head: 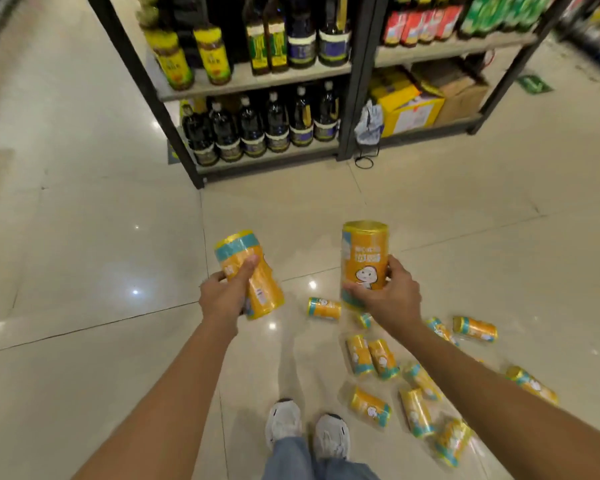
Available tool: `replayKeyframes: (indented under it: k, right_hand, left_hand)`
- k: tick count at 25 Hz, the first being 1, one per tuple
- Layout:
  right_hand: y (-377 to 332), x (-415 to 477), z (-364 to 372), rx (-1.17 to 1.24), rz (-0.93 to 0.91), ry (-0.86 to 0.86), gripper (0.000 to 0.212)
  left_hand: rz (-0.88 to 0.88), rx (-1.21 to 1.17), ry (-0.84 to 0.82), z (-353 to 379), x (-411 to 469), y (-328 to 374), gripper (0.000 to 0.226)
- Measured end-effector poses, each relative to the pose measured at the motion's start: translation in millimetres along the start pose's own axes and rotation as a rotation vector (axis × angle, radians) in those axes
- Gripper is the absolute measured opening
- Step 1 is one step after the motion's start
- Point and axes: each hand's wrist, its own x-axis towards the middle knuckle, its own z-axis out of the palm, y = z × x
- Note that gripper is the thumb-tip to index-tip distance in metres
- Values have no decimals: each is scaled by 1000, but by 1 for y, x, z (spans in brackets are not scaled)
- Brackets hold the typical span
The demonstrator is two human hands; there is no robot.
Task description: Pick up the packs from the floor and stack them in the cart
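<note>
- While the left hand grasps a tilted pack before the shelf rack, the right hand grasps an upright pack.
- Loose packs litter the floor.

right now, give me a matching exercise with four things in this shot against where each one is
Things:
1. cartoon-face pack
2. tilted pack
3. white-capped dark bottles
4. loose packs

Places:
a. lying on the floor
b. gripped in the left hand
c. standing on the lowest shelf
d. gripped in the right hand

Pairs: 1-d, 2-b, 3-c, 4-a
</note>
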Motion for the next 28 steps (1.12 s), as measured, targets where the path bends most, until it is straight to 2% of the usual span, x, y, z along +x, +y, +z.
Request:
replayKeyframes:
  k: [3,7,12,17,21,24,28]
  right_hand:
    - [-81,-14,-33,15,-184,-35,54]
    - [-171,-31,-53,87,-356,-73,60]
    - [-276,-69,-51,161,-542,-205,62]
    - [-356,-131,-5,251,-635,-362,63]
    - [-410,-198,57,271,-718,-508,65]
    - [-433,-253,109,273,-769,-634,64]
    - [-447,-341,193,270,-816,-842,61]
  left_hand:
    - [144,-84,39,-42,-40,73,74]
    - [316,-110,147,-104,-85,148,59]
    - [445,-221,306,-209,-124,203,68]
    - [517,-306,381,-317,-147,201,77]
    - [533,-384,517,-416,-165,182,69]
    - [531,-397,621,-489,-182,149,66]
    - [445,-410,831,-595,-216,75,67]
